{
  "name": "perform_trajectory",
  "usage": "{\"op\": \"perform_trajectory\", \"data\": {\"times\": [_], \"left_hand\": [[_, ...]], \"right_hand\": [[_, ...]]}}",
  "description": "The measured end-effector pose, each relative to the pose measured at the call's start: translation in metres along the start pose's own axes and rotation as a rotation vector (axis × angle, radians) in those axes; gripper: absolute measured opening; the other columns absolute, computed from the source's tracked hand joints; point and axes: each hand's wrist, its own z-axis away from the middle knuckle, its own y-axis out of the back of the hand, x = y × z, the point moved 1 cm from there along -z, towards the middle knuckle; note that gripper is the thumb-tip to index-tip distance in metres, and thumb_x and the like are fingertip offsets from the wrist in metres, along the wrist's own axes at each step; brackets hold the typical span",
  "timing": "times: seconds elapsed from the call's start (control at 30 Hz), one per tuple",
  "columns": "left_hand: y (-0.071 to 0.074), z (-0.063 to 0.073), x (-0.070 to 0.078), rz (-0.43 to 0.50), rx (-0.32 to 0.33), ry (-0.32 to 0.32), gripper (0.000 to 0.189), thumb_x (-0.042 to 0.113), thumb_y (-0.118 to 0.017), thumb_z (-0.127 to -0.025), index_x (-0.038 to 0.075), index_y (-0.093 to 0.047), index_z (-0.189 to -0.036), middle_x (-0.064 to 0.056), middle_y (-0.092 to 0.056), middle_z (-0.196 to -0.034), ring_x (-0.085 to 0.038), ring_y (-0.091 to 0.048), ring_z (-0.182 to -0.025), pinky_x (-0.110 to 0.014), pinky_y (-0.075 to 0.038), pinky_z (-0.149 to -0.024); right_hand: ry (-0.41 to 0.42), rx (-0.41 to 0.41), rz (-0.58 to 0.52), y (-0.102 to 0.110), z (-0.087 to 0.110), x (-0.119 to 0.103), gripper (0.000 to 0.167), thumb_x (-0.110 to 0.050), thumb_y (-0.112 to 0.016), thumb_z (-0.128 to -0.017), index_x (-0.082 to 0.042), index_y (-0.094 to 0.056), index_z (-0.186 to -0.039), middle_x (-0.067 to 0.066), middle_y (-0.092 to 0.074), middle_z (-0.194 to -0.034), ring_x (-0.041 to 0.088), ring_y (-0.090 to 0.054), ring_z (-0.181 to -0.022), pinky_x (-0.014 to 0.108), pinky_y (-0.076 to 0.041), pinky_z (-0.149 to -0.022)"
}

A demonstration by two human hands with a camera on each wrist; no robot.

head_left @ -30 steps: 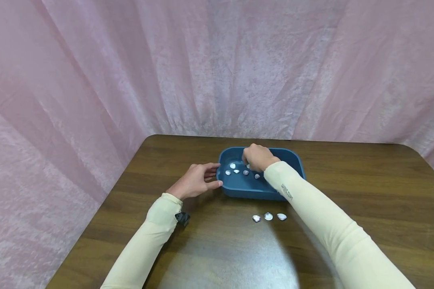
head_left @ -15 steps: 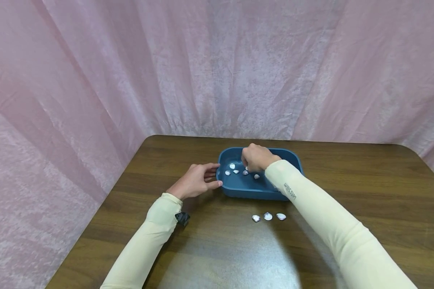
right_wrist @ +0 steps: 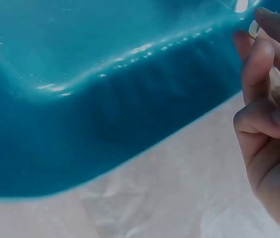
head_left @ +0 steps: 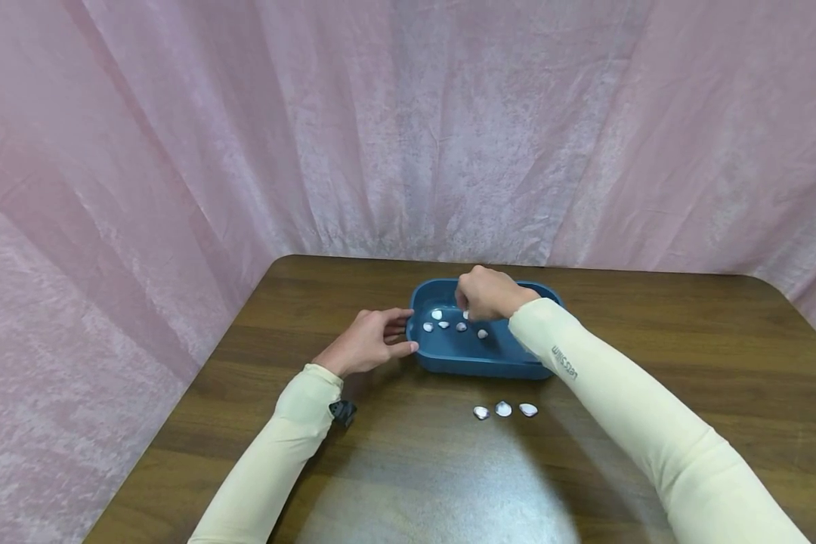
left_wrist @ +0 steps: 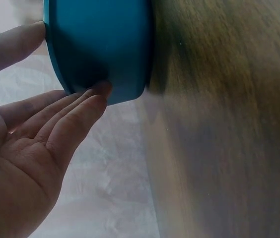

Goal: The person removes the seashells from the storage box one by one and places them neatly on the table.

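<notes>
A blue rectangular basin stands on the wooden table. My left hand is at its left end, thumb and fingers spread, tips at the rim and outer wall. In the left wrist view, relaxed fingers rest on that blue wall. Over the basin's inside, my right hand pinches a small white shell between its fingertips; the other fingers are curled. Several whitish shells lie on the basin floor, among them one shell near the left and another shell nearer the middle.
Three more shells lie in a row on the table in front of the basin, with the middle shell between the others. A black wrist camera sits under the left sleeve. Pink curtain hangs behind the wooden table.
My right hand has risen slightly inside the basin and shifted right, its forearm swinging to the right. The left hand has stayed at the rim.
</notes>
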Motion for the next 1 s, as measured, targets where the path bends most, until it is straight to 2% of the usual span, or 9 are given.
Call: {"op": "perform_trajectory", "data": {"times": [0.17, 0.47, 1.0], "left_hand": [[0.000, 0.000, 0.000, 0.003, -0.003, 0.000, 0.065, 0.021, -0.073, -0.093, -0.003, -0.046, -0.147, -0.022, -0.061, -0.139, -0.031, -0.064, -0.126, -0.038, -0.056, -0.103], [0.000, 0.001, 0.001, 0.009, -0.003, 0.009, 0.065, 0.020, -0.073, -0.093, -0.003, -0.046, -0.147, -0.022, -0.061, -0.140, -0.030, -0.064, -0.126, -0.039, -0.056, -0.103], [0.000, 0.001, 0.003, 0.004, -0.004, 0.011, 0.065, 0.020, -0.073, -0.093, -0.003, -0.046, -0.148, -0.021, -0.061, -0.140, -0.030, -0.064, -0.127, -0.037, -0.056, -0.103]], "right_hand": [[0.021, -0.001, 0.024, 0.009, 0.008, -0.007, 0.017, -0.010, -0.073, -0.088, -0.012, -0.079, -0.103, 0.005, -0.075, -0.108, 0.023, -0.070, -0.099, 0.038, -0.062, -0.082], [0.086, 0.034, 0.017, 0.015, 0.027, -0.015, 0.010, -0.009, -0.075, -0.086, -0.013, -0.079, -0.095, 0.003, -0.075, -0.092, 0.016, -0.067, -0.082, 0.031, -0.061, -0.071], [0.126, 0.105, -0.054, 0.019, 0.049, -0.018, 0.012, -0.012, -0.078, -0.084, -0.011, -0.079, -0.096, 0.001, -0.074, -0.084, 0.013, -0.067, -0.078, 0.030, -0.061, -0.070]]}}
